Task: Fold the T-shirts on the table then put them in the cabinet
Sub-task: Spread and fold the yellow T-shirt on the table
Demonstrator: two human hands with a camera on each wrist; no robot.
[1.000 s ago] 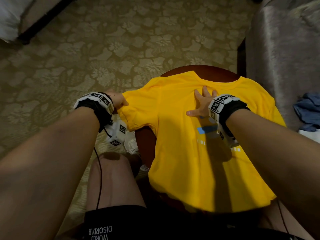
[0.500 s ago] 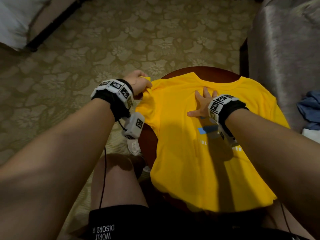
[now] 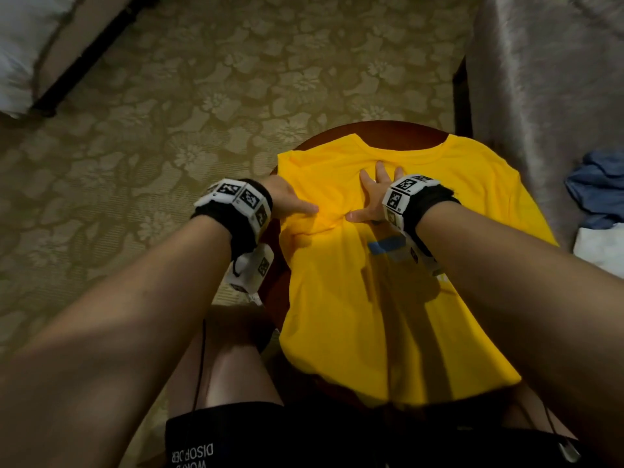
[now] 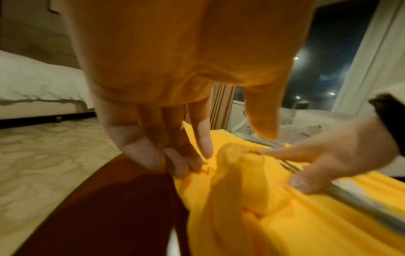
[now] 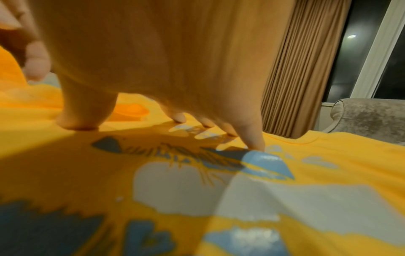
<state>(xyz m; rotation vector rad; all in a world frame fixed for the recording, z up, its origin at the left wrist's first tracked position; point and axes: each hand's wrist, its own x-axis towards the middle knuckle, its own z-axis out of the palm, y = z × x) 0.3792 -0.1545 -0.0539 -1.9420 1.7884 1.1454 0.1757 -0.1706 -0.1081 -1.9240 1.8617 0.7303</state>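
Note:
A yellow T-shirt (image 3: 371,315) with a blue and white print lies front up on a round dark wooden table (image 3: 398,130). Its left sleeve is folded inward over the chest. My left hand (image 3: 293,202) rests on that folded part near the shirt's left edge. The fingertips (image 4: 177,164) touch the cloth and the thumb stands apart from them, over a raised fold (image 4: 230,155). My right hand (image 3: 374,194) lies flat on the chest below the collar, with its fingers (image 5: 252,138) spread and pressing the shirt down.
A grey armchair (image 3: 540,79) stands right of the table, with a blue garment (image 3: 597,184) and a white one (image 3: 601,244) on its seat. A bed (image 3: 20,45) is at far left across patterned carpet. My knee (image 3: 229,349) is beside the table's near-left edge.
My left hand carried the left sleeve from off the table's left side up and inward, laying it over the chest. The right hand stayed pressed in place.

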